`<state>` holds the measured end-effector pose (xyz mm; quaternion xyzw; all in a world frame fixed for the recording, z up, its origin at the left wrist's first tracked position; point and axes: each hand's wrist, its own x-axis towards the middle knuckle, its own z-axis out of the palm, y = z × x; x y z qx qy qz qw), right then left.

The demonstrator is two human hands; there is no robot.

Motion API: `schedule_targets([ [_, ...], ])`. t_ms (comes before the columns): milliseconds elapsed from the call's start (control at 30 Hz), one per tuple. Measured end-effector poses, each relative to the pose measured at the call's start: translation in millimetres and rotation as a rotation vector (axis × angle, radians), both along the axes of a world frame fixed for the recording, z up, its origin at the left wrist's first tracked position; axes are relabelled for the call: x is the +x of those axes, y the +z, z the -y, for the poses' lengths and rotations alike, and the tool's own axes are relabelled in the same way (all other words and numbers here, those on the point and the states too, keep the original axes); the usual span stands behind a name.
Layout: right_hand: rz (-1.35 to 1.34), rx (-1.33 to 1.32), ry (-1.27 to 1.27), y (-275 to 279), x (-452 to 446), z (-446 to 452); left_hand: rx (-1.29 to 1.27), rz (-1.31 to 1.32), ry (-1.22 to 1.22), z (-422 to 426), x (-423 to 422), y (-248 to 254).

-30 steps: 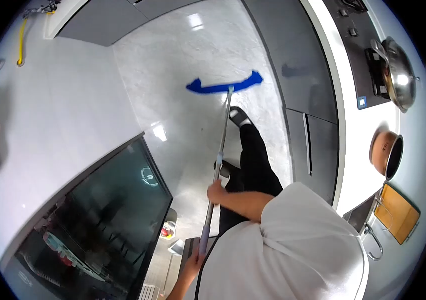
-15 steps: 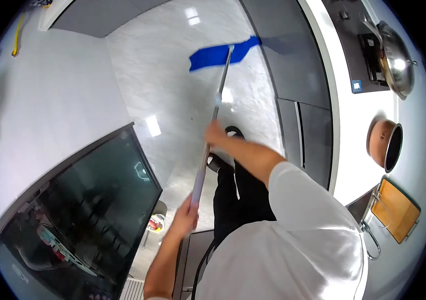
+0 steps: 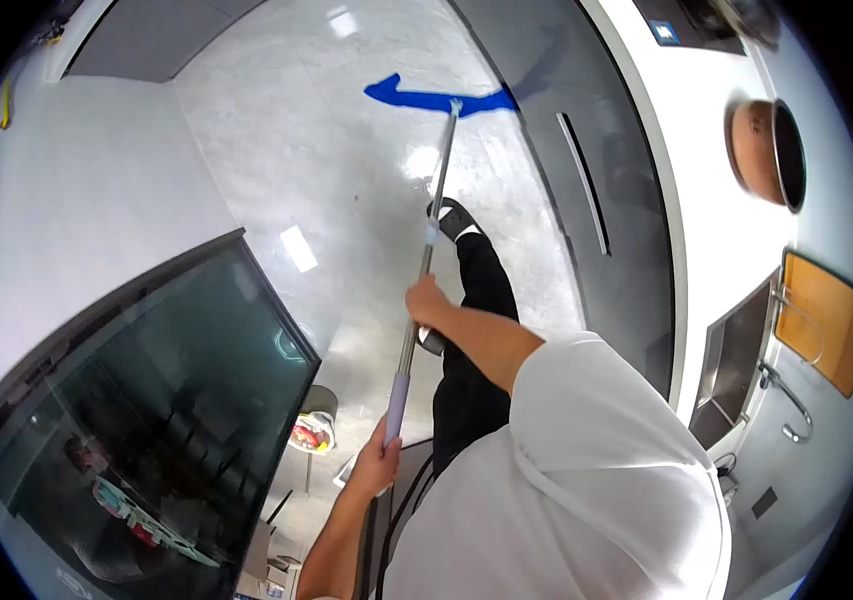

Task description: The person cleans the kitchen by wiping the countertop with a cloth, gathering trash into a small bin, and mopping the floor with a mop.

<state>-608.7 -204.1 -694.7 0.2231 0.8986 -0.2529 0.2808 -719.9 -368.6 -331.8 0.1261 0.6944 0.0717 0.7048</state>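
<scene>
A flat blue mop (image 3: 432, 101) lies on the pale, glossy floor, its right end touching the base of the grey cabinets. Its metal pole slants back toward me and ends in a lavender grip. My right hand (image 3: 428, 302) is closed around the middle of the metal pole. Lower down, my left hand (image 3: 377, 465) wraps around the bottom of the lavender grip. One black shoe (image 3: 457, 218) is planted forward, beside the pole.
Grey cabinets (image 3: 597, 130) and a white counter run along the right, with a copper-coloured pot (image 3: 759, 150), a sink (image 3: 732, 365) and a cutting board (image 3: 817, 320). At left stands a dark glass-fronted panel (image 3: 157, 400). A small bin (image 3: 315, 425) holds rubbish.
I have stepped forward, and the counter items have shifted in view. The mop head has turned and its outline looks narrower. Both hands keep their hold on the pole.
</scene>
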Motion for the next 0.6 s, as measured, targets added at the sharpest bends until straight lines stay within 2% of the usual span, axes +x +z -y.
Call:
schedule_targets([
  [67, 0.147, -0.206, 0.108, 70, 2, 49, -0.045, 0.003, 0.002, 78, 1, 18],
  [100, 0.177, -0.323, -0.127, 36, 7, 128, -0.078, 0.001, 0.015, 135, 0, 18],
  [167, 0.183, -0.334, 0.148, 50, 8, 196, -0.22, 0.031, 0.068, 220, 0, 27],
  [233, 0.211, -0.42, 0.402, 83, 11, 260, -0.285, -0.018, 0.013, 206, 11, 107],
  [267, 0.178, -0.398, 0.299, 107, 18, 285, -0.344, -0.073, -0.017, 221, 19, 123],
  [333, 0.173, -0.463, 0.399, 132, 27, 317, 0.026, -0.246, -0.174, 334, 29, 122],
  [367, 0.135, -0.459, 0.307, 118, 36, 346, 0.212, -0.335, -0.251, 369, 35, 119],
  [400, 0.035, -0.408, 0.062, 119, 44, 348, -0.017, -0.232, -0.164, 347, 37, 128],
  [467, -0.169, -0.29, -0.417, 121, 68, 339, -0.04, -0.26, -0.203, 329, 45, 122],
  [533, -0.202, -0.295, -0.578, 110, 73, 309, -0.076, -0.244, -0.19, 284, 43, 101],
  [600, -0.042, -0.257, -0.129, 97, 52, 211, -0.101, -0.211, -0.145, 219, 37, 80],
])
